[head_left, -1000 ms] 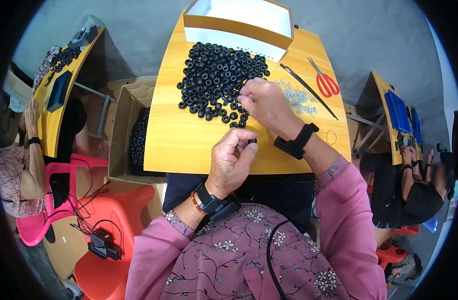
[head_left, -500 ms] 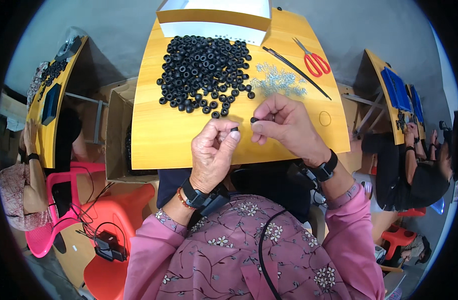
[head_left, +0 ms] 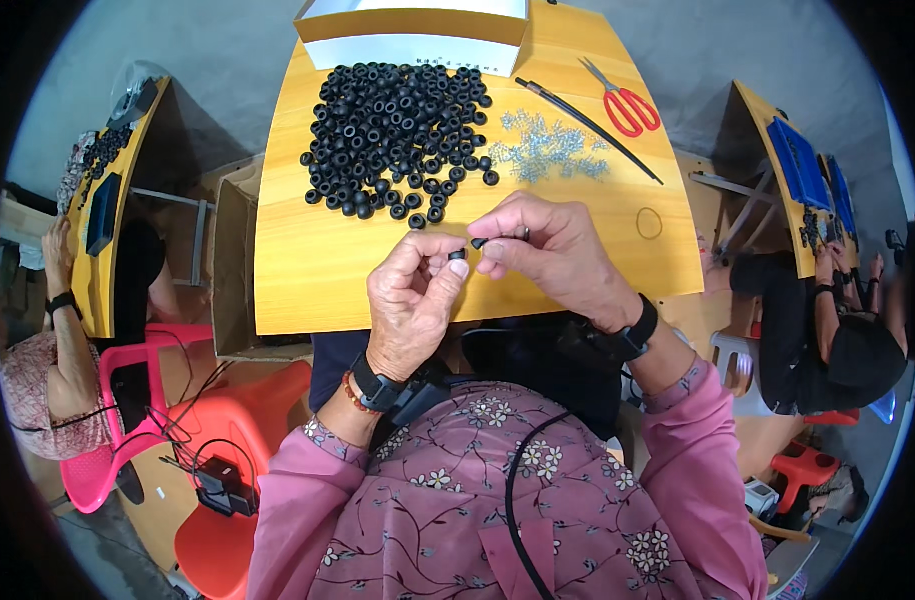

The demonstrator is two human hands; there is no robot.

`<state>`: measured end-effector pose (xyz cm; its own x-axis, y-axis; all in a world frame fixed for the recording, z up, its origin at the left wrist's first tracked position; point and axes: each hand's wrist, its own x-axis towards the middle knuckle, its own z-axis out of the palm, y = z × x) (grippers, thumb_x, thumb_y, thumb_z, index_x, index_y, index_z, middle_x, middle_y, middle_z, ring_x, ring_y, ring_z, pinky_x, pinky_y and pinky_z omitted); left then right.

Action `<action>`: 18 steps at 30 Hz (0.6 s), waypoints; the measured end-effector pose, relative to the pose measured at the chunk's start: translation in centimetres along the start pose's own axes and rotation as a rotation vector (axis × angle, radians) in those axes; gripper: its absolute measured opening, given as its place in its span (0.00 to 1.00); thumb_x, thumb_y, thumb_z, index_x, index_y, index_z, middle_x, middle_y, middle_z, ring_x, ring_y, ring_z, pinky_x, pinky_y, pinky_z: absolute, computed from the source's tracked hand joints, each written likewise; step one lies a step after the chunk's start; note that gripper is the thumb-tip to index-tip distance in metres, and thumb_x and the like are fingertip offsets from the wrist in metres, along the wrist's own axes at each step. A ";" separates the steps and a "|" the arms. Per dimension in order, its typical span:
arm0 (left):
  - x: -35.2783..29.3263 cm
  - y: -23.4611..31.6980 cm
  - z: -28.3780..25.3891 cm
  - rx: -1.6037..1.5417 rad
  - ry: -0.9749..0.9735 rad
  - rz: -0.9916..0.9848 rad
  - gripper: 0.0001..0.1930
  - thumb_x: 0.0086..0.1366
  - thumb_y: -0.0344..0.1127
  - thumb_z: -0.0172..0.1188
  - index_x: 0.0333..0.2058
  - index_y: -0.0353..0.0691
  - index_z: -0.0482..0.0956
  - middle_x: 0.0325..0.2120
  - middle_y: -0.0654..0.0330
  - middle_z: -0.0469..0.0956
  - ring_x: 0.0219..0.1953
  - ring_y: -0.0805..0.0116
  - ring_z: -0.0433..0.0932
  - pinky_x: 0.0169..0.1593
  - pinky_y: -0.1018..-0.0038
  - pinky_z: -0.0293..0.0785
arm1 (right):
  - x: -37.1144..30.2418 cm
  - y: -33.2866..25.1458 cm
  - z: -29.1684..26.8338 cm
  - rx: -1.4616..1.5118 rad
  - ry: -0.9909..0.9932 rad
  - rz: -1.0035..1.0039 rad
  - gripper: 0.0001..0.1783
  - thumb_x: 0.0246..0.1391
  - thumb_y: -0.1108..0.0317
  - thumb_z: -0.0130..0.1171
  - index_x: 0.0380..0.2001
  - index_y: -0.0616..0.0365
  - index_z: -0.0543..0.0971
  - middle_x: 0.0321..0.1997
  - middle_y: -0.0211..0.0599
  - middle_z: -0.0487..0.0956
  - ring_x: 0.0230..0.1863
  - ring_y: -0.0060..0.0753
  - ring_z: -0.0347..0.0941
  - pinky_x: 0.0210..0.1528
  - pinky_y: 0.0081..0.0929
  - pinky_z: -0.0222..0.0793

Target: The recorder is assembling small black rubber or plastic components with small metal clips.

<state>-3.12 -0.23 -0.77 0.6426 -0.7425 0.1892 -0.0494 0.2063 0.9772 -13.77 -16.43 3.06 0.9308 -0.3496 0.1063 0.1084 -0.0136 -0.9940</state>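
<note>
My left hand (head_left: 409, 295) is closed in a pinch on a small black ring-shaped part (head_left: 457, 255), held between thumb and forefinger. Close beside it, my right hand (head_left: 562, 255) pinches another small black piece (head_left: 479, 243), whose full shape the fingers hide. The two pieces are almost touching, above the table's near part. Just beyond my hands lies a heap of black rings (head_left: 392, 135), round with holes through them. To its right are scattered tiny clear and silvery bits (head_left: 552, 148), too small to make out singly.
Red-handled scissors (head_left: 629, 110), a thin black rod (head_left: 597, 133) and a rubber band (head_left: 649, 223) lie on the yellow table (head_left: 327, 275). A white box (head_left: 417, 52) stands at the far edge. An orange chair (head_left: 239, 410) is at left; people sit at both side tables.
My hands have come closer together, the right one moving left, bringing the two black pieces nearly into contact. The whole view has shifted slightly.
</note>
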 end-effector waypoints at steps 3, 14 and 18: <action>0.0 0.1 0.1 -0.031 -0.003 -0.032 0.07 0.66 0.24 0.60 0.42 0.33 0.77 0.33 0.65 0.79 0.33 0.81 0.75 0.40 0.82 0.73 | -0.2 -0.1 0.0 -0.017 0.005 0.027 0.09 0.58 0.80 0.59 0.42 0.66 0.81 0.34 0.32 0.81 0.32 0.17 0.78 0.36 0.17 0.75; 0.2 0.5 0.4 -0.039 0.024 -0.047 0.07 0.66 0.23 0.60 0.42 0.33 0.77 0.29 0.69 0.76 0.30 0.84 0.70 0.35 0.84 0.68 | -0.4 0.7 1.0 -0.238 0.068 -0.055 0.07 0.56 0.79 0.61 0.39 0.65 0.80 0.32 0.30 0.78 0.32 0.18 0.75 0.34 0.17 0.71; 0.1 0.3 0.0 -0.079 -0.008 -0.087 0.08 0.65 0.25 0.62 0.43 0.33 0.77 0.32 0.66 0.79 0.33 0.83 0.74 0.39 0.84 0.71 | -0.3 1.1 1.2 -0.261 0.093 -0.080 0.07 0.55 0.80 0.61 0.37 0.64 0.79 0.32 0.28 0.77 0.32 0.16 0.72 0.33 0.16 0.69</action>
<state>-3.13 -0.22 -0.42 0.6355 -0.7650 0.1050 0.0671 0.1902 0.9794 -13.47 -15.20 2.00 0.8856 -0.4222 0.1935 0.0753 -0.2806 -0.9569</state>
